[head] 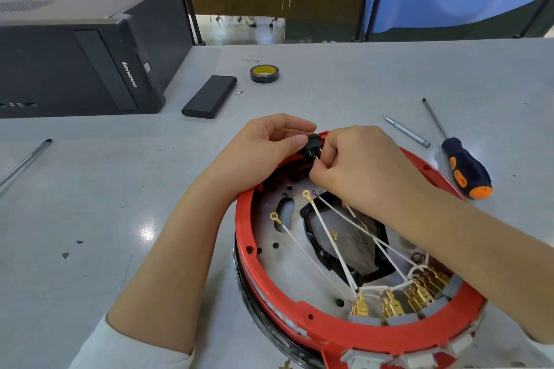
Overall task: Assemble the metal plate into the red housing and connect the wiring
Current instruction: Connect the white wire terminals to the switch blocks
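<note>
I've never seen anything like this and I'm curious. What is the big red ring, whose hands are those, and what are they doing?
There is one picture, taken by a camera worn on a person's head, looking down at their own hands. The red housing is a round shell with a metal plate lying inside it. White wires with gold ends cross the plate. The left hand holds a small black switch at the far rim, while the right hand pinches at its gold pins. On the grey table lie a screwdriver, a tape roll and a black computer.
</note>
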Demonstrator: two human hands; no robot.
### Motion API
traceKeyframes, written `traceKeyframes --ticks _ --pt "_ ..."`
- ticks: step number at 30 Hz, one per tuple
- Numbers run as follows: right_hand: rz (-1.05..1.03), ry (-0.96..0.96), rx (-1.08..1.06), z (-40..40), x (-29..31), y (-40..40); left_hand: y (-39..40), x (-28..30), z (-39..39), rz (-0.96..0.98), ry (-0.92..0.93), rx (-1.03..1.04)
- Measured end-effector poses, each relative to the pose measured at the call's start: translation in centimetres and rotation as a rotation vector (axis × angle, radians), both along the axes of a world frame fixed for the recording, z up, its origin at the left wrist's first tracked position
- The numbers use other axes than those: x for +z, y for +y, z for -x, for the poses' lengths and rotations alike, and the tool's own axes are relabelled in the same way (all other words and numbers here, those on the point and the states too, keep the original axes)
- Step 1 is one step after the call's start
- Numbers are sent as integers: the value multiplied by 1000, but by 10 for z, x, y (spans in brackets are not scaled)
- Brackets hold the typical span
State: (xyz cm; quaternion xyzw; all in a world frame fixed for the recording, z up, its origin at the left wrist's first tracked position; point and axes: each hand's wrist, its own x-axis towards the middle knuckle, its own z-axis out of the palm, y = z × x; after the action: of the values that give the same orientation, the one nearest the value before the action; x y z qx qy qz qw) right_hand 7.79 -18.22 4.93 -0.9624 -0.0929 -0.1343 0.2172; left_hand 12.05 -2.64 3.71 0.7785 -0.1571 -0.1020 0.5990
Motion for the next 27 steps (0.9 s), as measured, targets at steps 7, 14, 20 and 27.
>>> traceKeyframes --ticks 7,14,20,27 --pt "7 -5 0 0 0 2 -1 2 2 -58 -13 39" --pt "23 -5 22 1 -2 5 -1 3 2 -95 -22 42" --pt "54 -10 28 0 -3 7 -2 4 2 -109 -37 46" --pt "70 -18 27 1 -5 7 -2 3 2 -93 -29 50"
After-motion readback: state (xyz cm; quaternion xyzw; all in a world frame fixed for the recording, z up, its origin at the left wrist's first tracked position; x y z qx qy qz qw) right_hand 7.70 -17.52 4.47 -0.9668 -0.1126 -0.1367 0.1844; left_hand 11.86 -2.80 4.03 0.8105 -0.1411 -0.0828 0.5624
